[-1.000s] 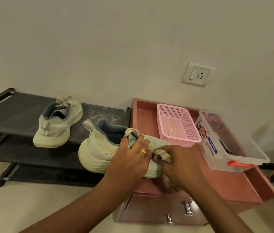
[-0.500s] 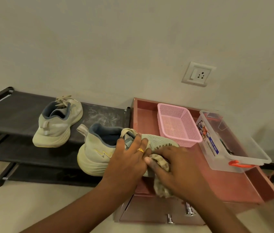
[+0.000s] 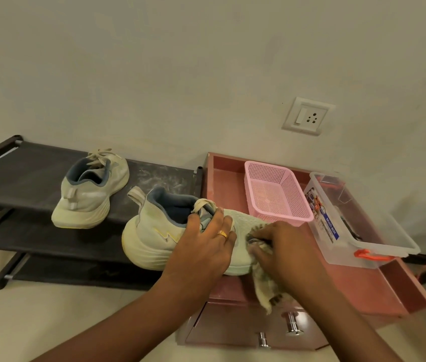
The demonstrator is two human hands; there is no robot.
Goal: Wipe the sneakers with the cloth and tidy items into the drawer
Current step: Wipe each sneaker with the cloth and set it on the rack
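1. The left hand (image 3: 201, 246) reaches in from the lower left, palm down, fingers curled over the laces and tongue of the near sneaker (image 3: 154, 236), gripping it.
2. The right hand (image 3: 285, 252) comes from the lower right, closed on a bunched cloth (image 3: 265, 286) and pressing it against the sneaker's toe side; the cloth's tail hangs below.
3. This sneaker sits at the left front edge of the pink cabinet top (image 3: 363, 288), heel overhanging.
4. The second sneaker (image 3: 89, 194) rests on the black shoe rack (image 3: 23, 168).
5. A pink basket (image 3: 277, 194) and a clear box (image 3: 358, 223) stand behind the hands; the drawer (image 3: 232, 327) below is shut.
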